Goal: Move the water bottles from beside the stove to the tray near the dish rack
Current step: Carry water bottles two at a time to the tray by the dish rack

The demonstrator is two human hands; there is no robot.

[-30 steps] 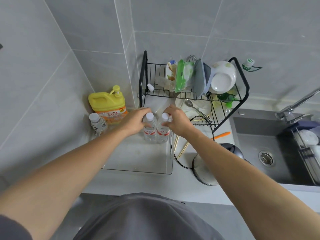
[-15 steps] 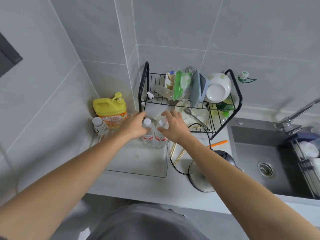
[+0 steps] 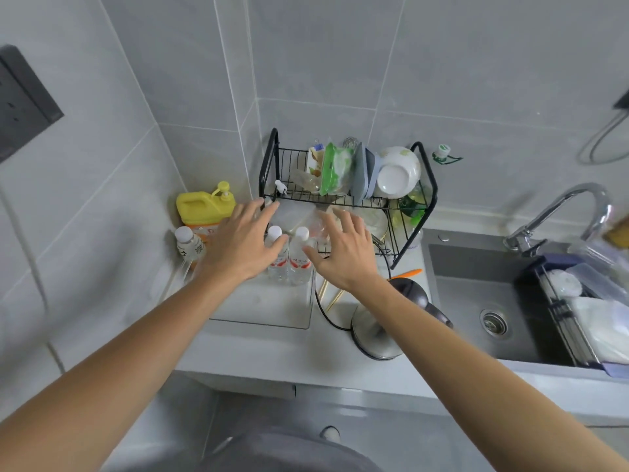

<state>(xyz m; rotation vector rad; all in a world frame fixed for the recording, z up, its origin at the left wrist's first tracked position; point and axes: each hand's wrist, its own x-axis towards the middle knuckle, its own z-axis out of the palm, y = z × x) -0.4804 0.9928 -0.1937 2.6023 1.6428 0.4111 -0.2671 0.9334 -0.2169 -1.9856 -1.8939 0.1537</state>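
Two clear water bottles with white caps and red labels stand upright side by side, the left bottle (image 3: 276, 258) and the right bottle (image 3: 299, 260), at the far right corner of a clear tray (image 3: 269, 313) in front of the black dish rack (image 3: 347, 199). My left hand (image 3: 240, 245) hovers just left of them, fingers spread, holding nothing. My right hand (image 3: 343, 250) hovers just right of them, also spread and empty. A third capped bottle (image 3: 189, 243) stands at the tray's far left, next to the wall.
A yellow detergent jug (image 3: 204, 207) sits behind the third bottle. A metal kettle (image 3: 384, 321) with a black cord, chopsticks (image 3: 332, 296) and an orange utensil (image 3: 408, 273) lie right of the tray. Farther right are the sink (image 3: 483, 301) and tap (image 3: 561, 212).
Both hands have let go of the two bottles, opened their fingers and drawn slightly apart. The bottles stay standing on the tray.
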